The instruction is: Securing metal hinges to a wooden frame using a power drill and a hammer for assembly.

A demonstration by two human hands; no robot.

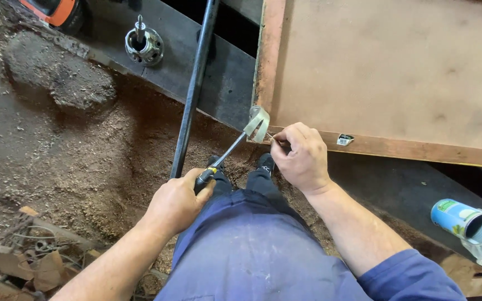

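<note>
Both hands work at the near left corner of the wooden board (386, 72). The left hand (177, 203) is clamped around the black-and-yellow grip of a claw hammer (235, 146), and the right hand (302, 156) is pinched on something small and thin just beside the hammer head; what it is cannot be told. The hammer's long axis runs diagonally from the left hand up and right, its claw head resting against the board's reddish corner edge. Left of the corner, a black pipe (193, 89) leans steeply, crossing close beside the hammer handle. Sawdust-covered floor (85, 161) lies open further left of the board. Below the board's near edge, well right of the corner, a blue tin can (464, 220) lies on its side.
</note>
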